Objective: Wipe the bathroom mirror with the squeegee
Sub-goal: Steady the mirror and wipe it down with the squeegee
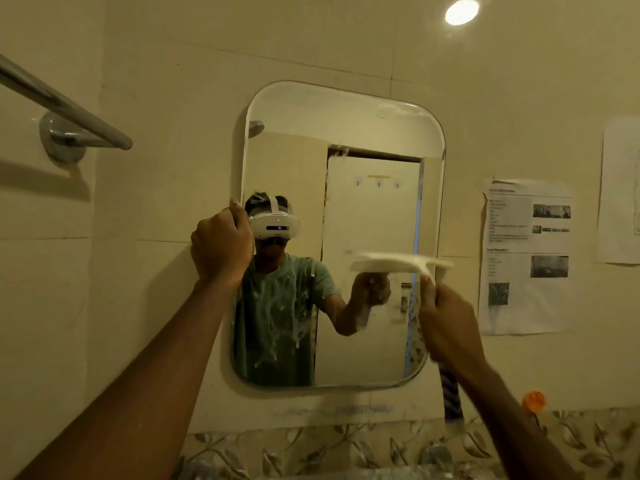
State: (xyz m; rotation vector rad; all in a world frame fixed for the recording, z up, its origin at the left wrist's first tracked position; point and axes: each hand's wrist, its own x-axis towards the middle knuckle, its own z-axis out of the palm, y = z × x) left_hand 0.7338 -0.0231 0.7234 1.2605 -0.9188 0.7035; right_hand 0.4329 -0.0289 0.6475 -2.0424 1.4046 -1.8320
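Observation:
A rounded rectangular mirror (367, 133) hangs on the cream tiled wall, with soapy streaks running down its lower half. My left hand (221, 245) grips the mirror's left edge at mid height. My right hand (450, 323) is closed around the handle of a white squeegee (401, 263). Its blade lies roughly level against the glass on the mirror's right side, about two thirds of the way down, and looks motion-blurred. The mirror reflects a person in a green shirt wearing a white headset.
A chrome towel bar (65, 105) juts from the wall at upper left. Printed paper sheets (526, 254) are stuck to the wall right of the mirror. Below run a leaf-patterned tile border (346, 448), a dark striped object (450, 396) and an orange cap (533, 401).

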